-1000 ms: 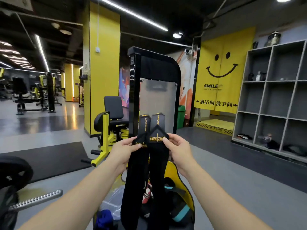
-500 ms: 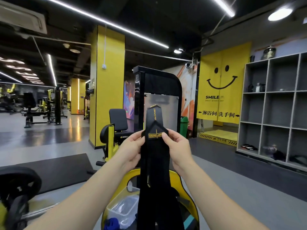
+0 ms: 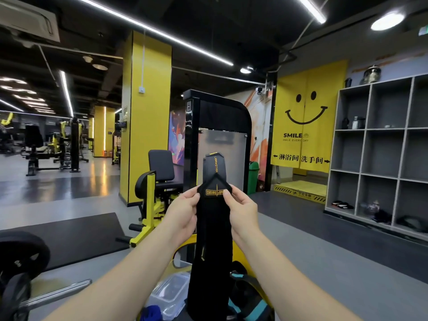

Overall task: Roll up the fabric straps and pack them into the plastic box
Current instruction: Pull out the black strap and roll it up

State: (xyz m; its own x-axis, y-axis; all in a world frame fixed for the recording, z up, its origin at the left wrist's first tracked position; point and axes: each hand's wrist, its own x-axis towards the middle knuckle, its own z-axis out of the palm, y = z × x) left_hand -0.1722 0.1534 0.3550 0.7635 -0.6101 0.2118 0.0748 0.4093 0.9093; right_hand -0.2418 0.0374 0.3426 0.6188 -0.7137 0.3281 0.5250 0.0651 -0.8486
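I hold black fabric straps (image 3: 213, 239) with gold lettering up at chest height. They overlap and hang straight down, with the short top ends sticking up above my fingers. My left hand (image 3: 183, 210) pinches their left edge near the top. On the right edge, my right hand (image 3: 242, 208) pinches at the same height. Below, a clear plastic box (image 3: 170, 295) lies on a yellow and black seat (image 3: 266, 300), partly hidden behind the hanging straps. A black strap with teal trim (image 3: 252, 304) lies beside the box.
A black and yellow gym machine (image 3: 217, 140) stands straight ahead. A barbell with a black plate (image 3: 20, 269) is at the lower left. Grey cubby shelves (image 3: 382, 154) fill the right wall. A blue item (image 3: 151, 312) lies at the seat's front.
The two strap ends, held side by side a second ago, now lie stacked over each other. My hands have come closer together, and the view has tilted upward.
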